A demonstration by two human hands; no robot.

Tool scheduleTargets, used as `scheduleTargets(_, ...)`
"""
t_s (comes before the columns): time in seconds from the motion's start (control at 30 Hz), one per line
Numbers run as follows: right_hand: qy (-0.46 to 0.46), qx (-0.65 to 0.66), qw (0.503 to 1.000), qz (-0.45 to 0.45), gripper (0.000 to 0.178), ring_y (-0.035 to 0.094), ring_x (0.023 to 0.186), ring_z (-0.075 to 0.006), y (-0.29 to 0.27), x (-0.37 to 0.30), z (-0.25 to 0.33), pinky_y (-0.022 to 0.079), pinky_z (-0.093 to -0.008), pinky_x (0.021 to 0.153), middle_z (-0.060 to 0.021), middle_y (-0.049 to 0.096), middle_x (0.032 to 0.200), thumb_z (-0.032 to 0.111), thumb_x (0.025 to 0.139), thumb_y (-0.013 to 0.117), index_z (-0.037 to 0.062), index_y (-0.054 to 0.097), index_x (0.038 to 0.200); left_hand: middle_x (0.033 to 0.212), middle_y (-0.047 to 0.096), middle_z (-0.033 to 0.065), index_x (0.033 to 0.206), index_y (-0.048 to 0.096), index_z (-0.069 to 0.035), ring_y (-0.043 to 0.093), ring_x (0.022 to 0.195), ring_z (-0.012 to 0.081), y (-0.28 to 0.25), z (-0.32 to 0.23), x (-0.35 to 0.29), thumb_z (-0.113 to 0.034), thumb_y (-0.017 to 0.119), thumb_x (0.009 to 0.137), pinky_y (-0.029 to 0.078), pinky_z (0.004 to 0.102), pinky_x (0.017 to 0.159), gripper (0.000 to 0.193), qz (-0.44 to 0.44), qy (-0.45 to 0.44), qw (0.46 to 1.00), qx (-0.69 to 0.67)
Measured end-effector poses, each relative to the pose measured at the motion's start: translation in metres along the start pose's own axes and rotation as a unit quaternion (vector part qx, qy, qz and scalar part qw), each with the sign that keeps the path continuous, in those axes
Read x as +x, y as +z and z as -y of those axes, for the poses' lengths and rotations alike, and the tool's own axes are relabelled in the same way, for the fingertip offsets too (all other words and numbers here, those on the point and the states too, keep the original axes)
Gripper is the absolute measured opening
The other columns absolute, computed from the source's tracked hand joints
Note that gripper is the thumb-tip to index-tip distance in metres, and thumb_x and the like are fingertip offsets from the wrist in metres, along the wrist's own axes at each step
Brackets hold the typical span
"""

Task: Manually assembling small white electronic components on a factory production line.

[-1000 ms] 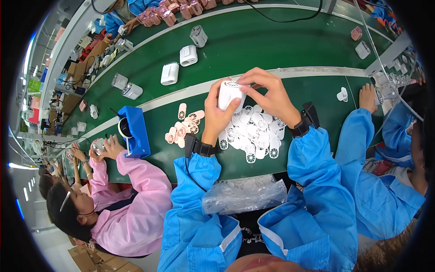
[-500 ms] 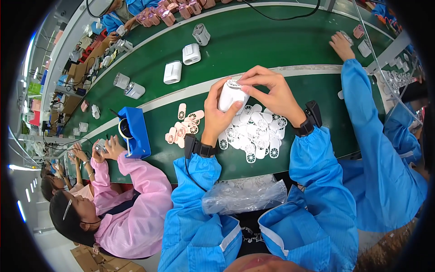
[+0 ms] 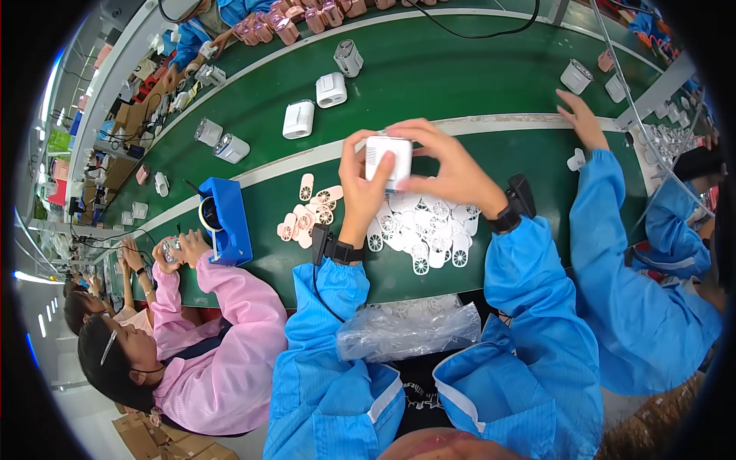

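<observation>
White plastic sits between our two bare hands: the case (image 3: pixel 401 152) is up off the tabletop (image 3: pixel 546 165), just this side of the pale rail (image 3: pixel 307 163) and beyond the heap of white covers (image 3: pixel 433 226). Our left grip (image 3: pixel 360 175) is closed around its left side, thumb laid up across the face towards us. Our right grip (image 3: pixel 452 165) spans the other side, fingers at the top edge and thumb by the lower right corner (blur there hides how hard it presses).

To handle the case well, we think the left grip should bear the weight, firm but not squeezing, while the right one guides lightly. We would steady it by the corners, as the smooth shell could slip under a lone thumb. Working low over the tabletop seems wise too, since a drop onto the loose covers might scuff them.

The case looks clean and pale, boxy with rounded corners. A block of fine dark lines marks the left part of its near face; whether they are slots or print, we cannot tell. Our thumb hides the middle, and our fingers cover much of the top and sides. We see no crack or stain on what shows.
</observation>
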State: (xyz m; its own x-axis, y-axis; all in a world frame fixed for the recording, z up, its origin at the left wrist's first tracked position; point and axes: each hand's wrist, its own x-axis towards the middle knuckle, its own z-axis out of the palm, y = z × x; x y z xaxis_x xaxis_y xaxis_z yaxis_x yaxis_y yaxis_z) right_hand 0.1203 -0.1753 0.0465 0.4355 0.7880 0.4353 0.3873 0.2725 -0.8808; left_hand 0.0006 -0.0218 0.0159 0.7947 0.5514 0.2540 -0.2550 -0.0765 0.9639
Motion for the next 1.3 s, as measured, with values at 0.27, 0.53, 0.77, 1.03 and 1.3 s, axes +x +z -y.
scheduleTargets(0.27,-0.071,-0.110,0.990,-0.046,0.089,0.060,0.129,-0.0328,0.027,-0.002,-0.009,0.049,-0.0419,0.109,-0.0165,0.058,0.140,0.017,0.066,0.096,0.0041,0.053,0.143,0.115,0.068,0.0186,0.132,0.051,-0.002,0.068,0.102,0.0219,0.002,0.006,0.005,-0.022,0.056,0.107,0.055,0.0360,0.087,0.032,-0.066,0.097,0.992,-0.036)
scheduleTargets(0.53,-0.087,-0.097,0.988,-0.085,0.076,0.064,0.117,-0.0355,0.051,-0.007,0.001,0.051,-0.0417,0.103,-0.0179,0.062,0.127,0.018,0.073,0.091,0.0007,0.057,0.138,0.108,0.063,0.0203,0.120,0.047,-0.001,0.062,0.095,0.0232,-0.003,0.008,-0.006,-0.029,0.045,0.107,0.052,0.0367,0.087,0.031,-0.114,0.158,0.973,-0.127)
scheduleTargets(0.77,-0.143,-0.165,0.947,-0.234,0.052,0.066,0.106,-0.0362,0.080,-0.001,0.002,0.054,-0.0426,0.091,-0.0215,0.063,0.120,0.011,0.081,0.079,-0.0011,0.059,0.128,0.106,0.063,0.0211,0.114,0.044,-0.002,0.061,0.092,0.0237,0.015,-0.008,-0.012,-0.032,0.046,0.105,0.052,0.0372,0.085,0.031,-0.130,0.180,0.968,-0.119)
scheduleTargets(1.03,-0.197,-0.168,0.938,-0.230,0.044,0.067,0.103,-0.0340,0.078,-0.001,-0.005,0.056,-0.0412,0.086,-0.0239,0.063,0.118,0.010,0.083,0.077,-0.0009,0.058,0.121,0.109,0.062,0.0218,0.116,0.044,-0.001,0.059,0.093,0.0237,0.021,-0.004,-0.016,-0.032,0.048,0.102,0.050,0.0376,0.084,0.034,-0.157,0.211,0.962,-0.080)
scheduleTargets(1.3,-0.160,-0.152,0.949,-0.225,0.055,0.066,0.104,-0.0298,0.071,-0.005,-0.014,0.057,-0.0416,0.086,-0.0196,0.062,0.114,0.018,0.089,0.075,-0.0026,0.049,0.133,0.109,0.061,0.0206,0.116,0.046,-0.001,0.058,0.092,0.0227,0.019,-0.001,-0.015,-0.031,0.050,0.100,0.048,0.0379,0.082,0.035,-0.175,0.212,0.958,-0.084)
